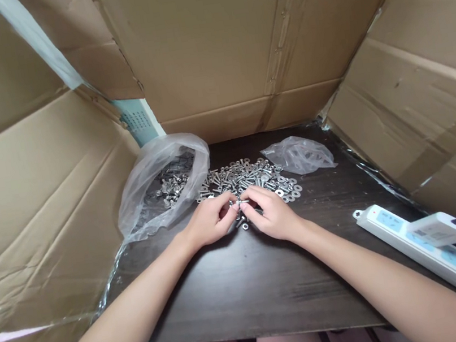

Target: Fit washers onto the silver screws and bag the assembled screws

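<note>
My left hand (213,219) and my right hand (272,211) meet at the near edge of a heap of metal hardware. Thumb and fingers of each are closed in a pinch on a small silver bolt (240,203) between them. Whether a nut or washer sits on that bolt is too small to tell. The heap of loose bolts (246,178) lies just beyond my fingertips, mixed with flat washers (296,189) at its right side. A nut (245,226) rests on the dark table (245,283) just below my hands.
On the left an open clear plastic bag (139,207) holds more bolts. A crumpled plastic bag (300,154) lies at the back right. A white power strip (419,245) with a plugged-in adapter (442,228) runs along the right. Cardboard walls (218,46) enclose the table.
</note>
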Demonstrator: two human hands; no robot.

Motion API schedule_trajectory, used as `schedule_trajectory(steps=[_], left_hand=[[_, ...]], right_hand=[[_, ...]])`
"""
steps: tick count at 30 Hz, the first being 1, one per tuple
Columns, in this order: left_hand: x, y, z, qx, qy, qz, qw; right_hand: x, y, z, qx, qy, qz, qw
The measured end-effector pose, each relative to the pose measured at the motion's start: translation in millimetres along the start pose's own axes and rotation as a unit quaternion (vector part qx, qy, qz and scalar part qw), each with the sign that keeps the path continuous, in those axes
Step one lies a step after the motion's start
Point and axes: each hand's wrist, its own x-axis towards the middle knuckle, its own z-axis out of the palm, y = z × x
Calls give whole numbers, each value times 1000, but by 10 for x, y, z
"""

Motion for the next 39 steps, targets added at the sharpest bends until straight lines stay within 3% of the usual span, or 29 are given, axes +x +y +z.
schedule_trajectory(steps=[39], left_hand=[[43, -27, 18, 22, 0, 8, 1000]], right_hand=[[27, -7, 6, -53, -2, -47, 997]])
